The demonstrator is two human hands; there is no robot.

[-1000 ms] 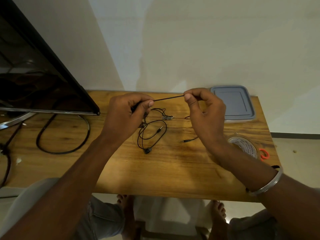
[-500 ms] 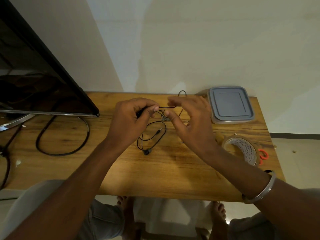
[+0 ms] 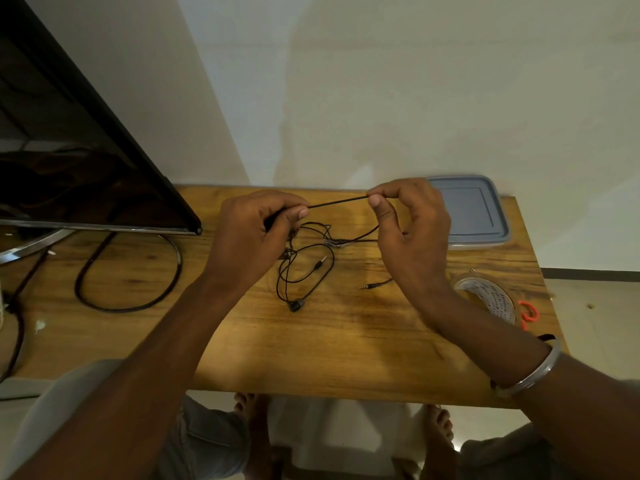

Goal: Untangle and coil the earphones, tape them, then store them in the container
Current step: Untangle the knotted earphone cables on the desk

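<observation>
Half a second ago both hands were close together over the tangle; now the right hand (image 3: 412, 233) has pulled away to the right, drawing a short stretch of the earphones (image 3: 304, 268) cord taut between itself and the left hand (image 3: 256, 233). Each hand's grip is pinched tight on that cord, thumb against forefinger, above the wooden desk (image 3: 346, 341). From the right hand the cord drops back down in a curve to the rest of the tangle, which lies loose on the desk between and just below the hands: several loops, an earbud (image 3: 295, 305) at the near end, a plug inside one loop and a second plug (image 3: 367, 286) lying near the right wrist. The lidded container (image 3: 474, 209) sits at the far right corner, behind the right hand. A tape roll (image 3: 491, 296) rests by the right forearm, with something orange (image 3: 529, 311) just beside it. A dark monitor (image 3: 69, 161) stands at the left, its thick cable (image 3: 128, 292) looped over the desk.
</observation>
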